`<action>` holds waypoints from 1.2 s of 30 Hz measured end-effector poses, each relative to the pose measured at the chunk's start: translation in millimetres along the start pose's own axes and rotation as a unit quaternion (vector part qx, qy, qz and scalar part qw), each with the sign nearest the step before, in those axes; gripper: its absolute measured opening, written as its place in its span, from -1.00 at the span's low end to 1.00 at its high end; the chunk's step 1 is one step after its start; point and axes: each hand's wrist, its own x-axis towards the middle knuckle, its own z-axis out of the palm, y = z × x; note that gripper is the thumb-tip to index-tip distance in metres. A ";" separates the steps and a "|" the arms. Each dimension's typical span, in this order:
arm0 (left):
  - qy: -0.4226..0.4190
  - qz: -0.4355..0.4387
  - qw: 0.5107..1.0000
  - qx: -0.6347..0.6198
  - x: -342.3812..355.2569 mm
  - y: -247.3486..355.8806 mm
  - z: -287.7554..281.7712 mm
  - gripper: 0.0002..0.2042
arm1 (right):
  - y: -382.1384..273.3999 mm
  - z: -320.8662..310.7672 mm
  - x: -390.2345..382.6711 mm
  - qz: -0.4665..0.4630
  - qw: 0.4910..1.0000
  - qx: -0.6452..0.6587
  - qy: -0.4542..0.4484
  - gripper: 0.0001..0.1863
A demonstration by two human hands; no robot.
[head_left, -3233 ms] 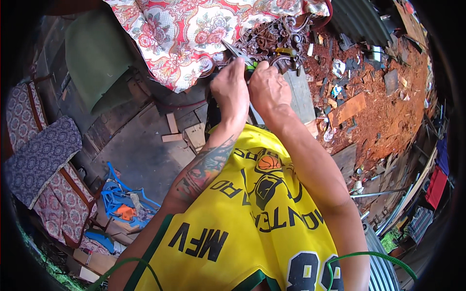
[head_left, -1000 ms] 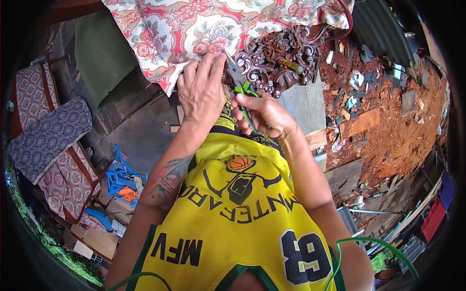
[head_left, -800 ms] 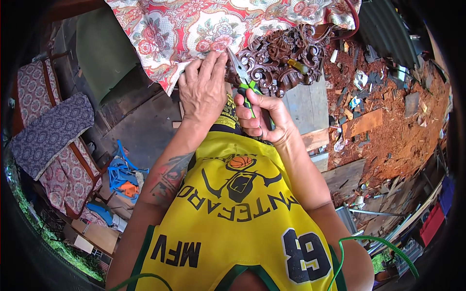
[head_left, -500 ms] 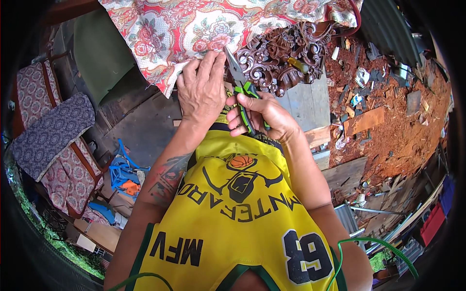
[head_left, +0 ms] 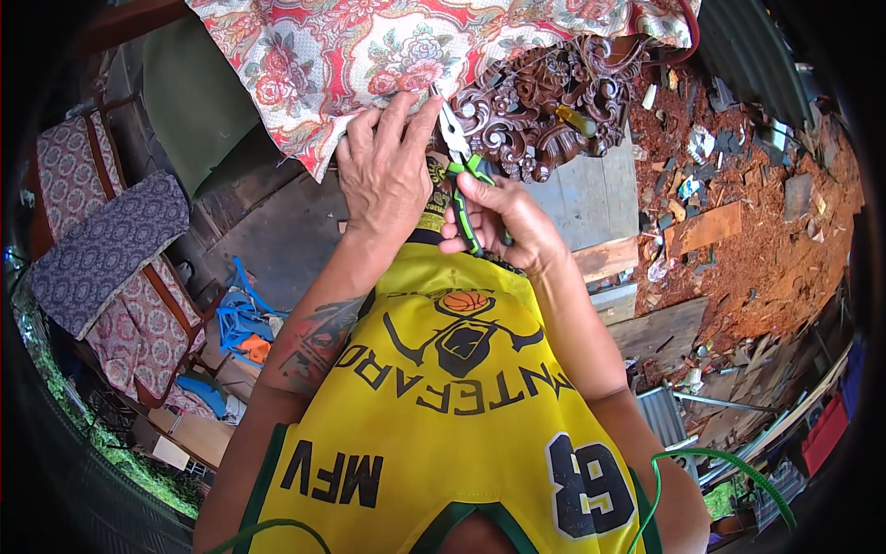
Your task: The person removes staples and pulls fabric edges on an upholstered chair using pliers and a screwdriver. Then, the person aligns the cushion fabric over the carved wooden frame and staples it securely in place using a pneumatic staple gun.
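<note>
My left hand [head_left: 383,175] lies at the edge of red-and-cream floral fabric [head_left: 309,55], fingers extended and slightly bent over it, thumb hidden. Just right of it, my right hand [head_left: 498,222] grips long-nose pliers with green-and-black handles [head_left: 468,168]. Their steel jaws point up and reach the fabric beside my left index finger; whether they pinch anything is too small to tell. The fabric drapes over a dark carved wooden piece [head_left: 521,106], whose scrollwork shows to the right of the pliers. A yellow-handled tool [head_left: 574,120] lies on the carving.
Patterned upholstered pieces [head_left: 106,258] and a green sheet [head_left: 189,106] are at left, near blue-and-orange straps [head_left: 249,328]. Grey boards [head_left: 591,203] sit below the carving. Reddish ground with scattered debris [head_left: 748,249] and corrugated sheet [head_left: 757,65] are at right.
Since about three seconds ago, my left hand has spread its fingers onto the fabric edge and my right hand has moved lower with the pliers. In the last second, both have barely moved.
</note>
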 end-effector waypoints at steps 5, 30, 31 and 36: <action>0.019 0.002 1.000 -0.002 -2.0 1.5 3.6 -0.52 | -2.2 38.5 -21.7 -0.166 0.878 -0.385 0.230 -0.19; 0.044 -0.018 0.999 -0.015 -11.5 -1.1 15.3 -0.61 | 17.3 60.2 -11.0 -0.228 0.511 -0.730 0.392 -0.49; 0.045 -0.017 0.999 -0.015 -11.6 -2.0 16.2 -0.61 | 15.8 60.8 -11.1 -0.222 0.521 -0.725 0.392 -0.50; 0.060 -0.013 0.998 -0.014 -11.4 -2.0 16.6 -0.65 | 16.8 65.2 -13.6 -0.235 0.505 -0.723 0.409 -0.49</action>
